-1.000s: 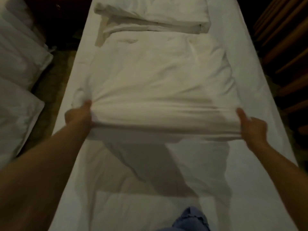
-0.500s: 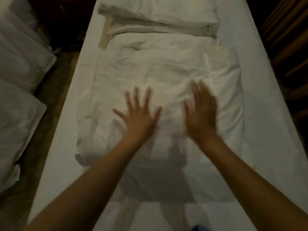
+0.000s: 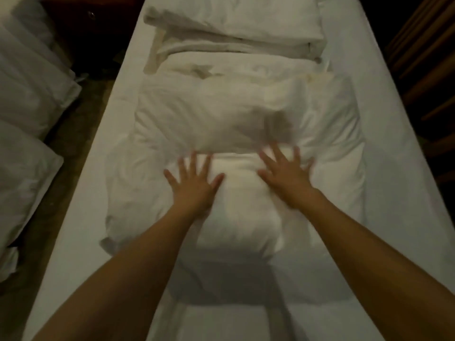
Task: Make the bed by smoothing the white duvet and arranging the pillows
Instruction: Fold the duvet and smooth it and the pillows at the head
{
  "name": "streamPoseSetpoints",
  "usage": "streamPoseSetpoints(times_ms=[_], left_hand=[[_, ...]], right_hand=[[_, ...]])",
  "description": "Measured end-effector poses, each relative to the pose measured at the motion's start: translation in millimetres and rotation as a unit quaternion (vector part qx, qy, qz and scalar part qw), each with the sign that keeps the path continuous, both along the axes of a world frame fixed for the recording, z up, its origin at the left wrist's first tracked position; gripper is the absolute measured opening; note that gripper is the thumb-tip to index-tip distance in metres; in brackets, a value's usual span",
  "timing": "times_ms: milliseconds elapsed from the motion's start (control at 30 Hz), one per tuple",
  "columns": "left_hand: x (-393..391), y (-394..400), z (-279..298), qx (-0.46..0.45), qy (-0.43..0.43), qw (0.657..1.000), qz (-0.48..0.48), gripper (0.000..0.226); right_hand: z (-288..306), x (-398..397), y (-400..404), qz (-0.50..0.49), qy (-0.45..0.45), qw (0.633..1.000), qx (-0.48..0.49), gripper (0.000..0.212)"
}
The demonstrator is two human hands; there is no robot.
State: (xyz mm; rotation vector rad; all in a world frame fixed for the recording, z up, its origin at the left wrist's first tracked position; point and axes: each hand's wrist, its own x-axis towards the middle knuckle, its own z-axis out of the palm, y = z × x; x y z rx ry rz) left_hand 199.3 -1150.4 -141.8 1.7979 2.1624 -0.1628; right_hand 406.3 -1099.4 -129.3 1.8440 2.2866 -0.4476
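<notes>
Head view: both palms flat on folded duvet, mid-frame

Bed [image 3: 384, 148] runs bottom to top through centre of frame, white sheet bare along both long edges. White duvet [image 3: 246, 114] lies folded into a thick bundle across the middle of the bed, rumpled, near edge toward lower centre. Pillow [image 3: 258, 18] sits at top centre, against the duvet's far end, with a creased fold of white fabric between them; could be sheet or duvet edge, too dim to tell. More white bedding [image 3: 27, 94] fills the left edge of frame, apart from the bed across a strip of floor [image 3: 73, 148]. Dark wooden slats [image 3: 428, 57] at upper right. Left hand [image 3: 193, 185] rests palm-down on the duvet, fingers straight and spread, grasping nothing. Right hand [image 3: 288, 178] just beside it at centre-right, same: flat, fingers splayed, slightly motion-blurred, nothing gripped.
</notes>
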Motion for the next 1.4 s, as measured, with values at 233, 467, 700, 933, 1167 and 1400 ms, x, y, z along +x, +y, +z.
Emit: streamPoseSetpoints(times_ms=[233, 467, 700, 933, 1167, 1400], left_hand=[[-35, -51, 21, -0.055, 0.069, 0.996, -0.018, 0.068], [-48, -114, 86, -0.048, 0.034, 0.998, -0.021, 0.064], [-102, -198, 129, -0.055, 0.053, 0.996, 0.044, 0.062], [-183, -239, 161, -0.054, 0.039, 0.997, 0.031, 0.062], [-311, -234, 184, -0.052, 0.085, 0.992, -0.072, 0.06], [-376, -206, 194, -0.047, 0.047, 0.981, -0.183, 0.059]], right_hand=[[23, 25, -51, -0.104, -0.021, 0.989, -0.105, 0.06], [68, -38, -140, -0.01, -0.004, 0.997, -0.074, 0.058], [106, -92, -192, 0.066, -0.018, 0.996, -0.065, 0.058], [147, -166, -231, 0.072, -0.037, 0.996, -0.042, 0.055], [174, -296, -235, -0.002, -0.053, 0.999, 0.002, 0.057], [175, -385, -232, -0.059, -0.06, 0.996, -0.004, 0.056]])
